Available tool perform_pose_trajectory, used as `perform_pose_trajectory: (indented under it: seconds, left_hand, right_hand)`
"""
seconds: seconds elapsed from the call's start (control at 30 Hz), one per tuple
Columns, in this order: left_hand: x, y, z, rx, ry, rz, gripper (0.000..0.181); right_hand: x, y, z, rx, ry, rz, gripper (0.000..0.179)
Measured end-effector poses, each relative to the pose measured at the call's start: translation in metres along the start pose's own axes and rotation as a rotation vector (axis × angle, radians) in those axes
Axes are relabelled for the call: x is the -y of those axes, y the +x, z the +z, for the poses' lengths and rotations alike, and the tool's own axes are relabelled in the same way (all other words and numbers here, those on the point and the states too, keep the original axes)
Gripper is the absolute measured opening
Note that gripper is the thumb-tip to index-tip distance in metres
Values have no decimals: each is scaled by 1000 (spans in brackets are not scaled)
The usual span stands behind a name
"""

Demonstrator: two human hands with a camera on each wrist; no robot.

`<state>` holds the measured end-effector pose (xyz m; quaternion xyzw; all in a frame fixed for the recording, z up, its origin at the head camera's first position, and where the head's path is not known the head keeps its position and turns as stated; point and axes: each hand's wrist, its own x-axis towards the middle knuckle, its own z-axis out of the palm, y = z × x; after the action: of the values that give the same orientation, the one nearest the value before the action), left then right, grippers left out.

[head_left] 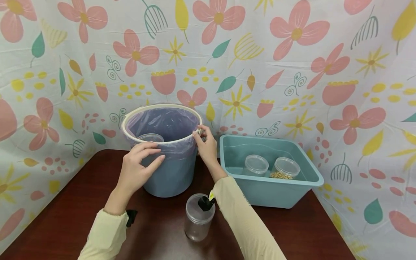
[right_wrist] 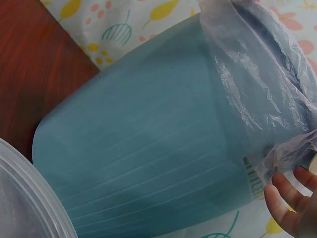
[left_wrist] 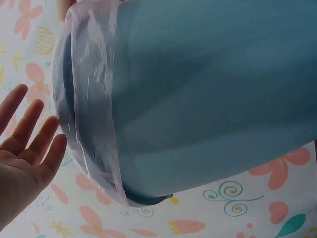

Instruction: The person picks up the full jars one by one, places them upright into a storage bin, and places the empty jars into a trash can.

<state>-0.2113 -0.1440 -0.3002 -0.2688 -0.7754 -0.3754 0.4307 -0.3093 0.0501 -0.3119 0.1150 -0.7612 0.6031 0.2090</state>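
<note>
A blue trash can (head_left: 170, 177) stands on the table, lined with a translucent purple bag (left_wrist: 94, 99) folded over its top. The white ring (head_left: 175, 141) runs round its mouth. My right hand (head_left: 207, 144) pinches this ring at the right side, thumb and fingers at its edge. At the front left, my left hand (head_left: 138, 164) is by the rim with its fingers extended; in the left wrist view they reach the bag's edge. Inside the can shows the top of a clear lidded container (head_left: 151, 137); its lower part is hidden.
A clear lidded jar (head_left: 197, 225) stands on the dark red table (head_left: 156, 231) below my right wrist. To the right, a blue-green basin (head_left: 273, 191) holds two clear jars, one (head_left: 286, 167) with tan beans or nuts. A flowered cloth (head_left: 247, 54) hangs behind.
</note>
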Motion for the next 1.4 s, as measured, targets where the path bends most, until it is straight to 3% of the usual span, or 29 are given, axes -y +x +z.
perform_pose_trajectory:
  seconds: [0.53,1.1,1.4]
  left_hand:
    - [-10,-42,33,107,-100,-14,19]
    - [-20,-76,61,211,-206,-113,16]
    - [-24,-88,71,265,-204,-168,19]
  right_hand:
    - [-1,-1,0,8,-14,-14,34]
    - [1,-2,-1,1,-37,-14,32]
    - [0,-1,-1,6,-36,0,29]
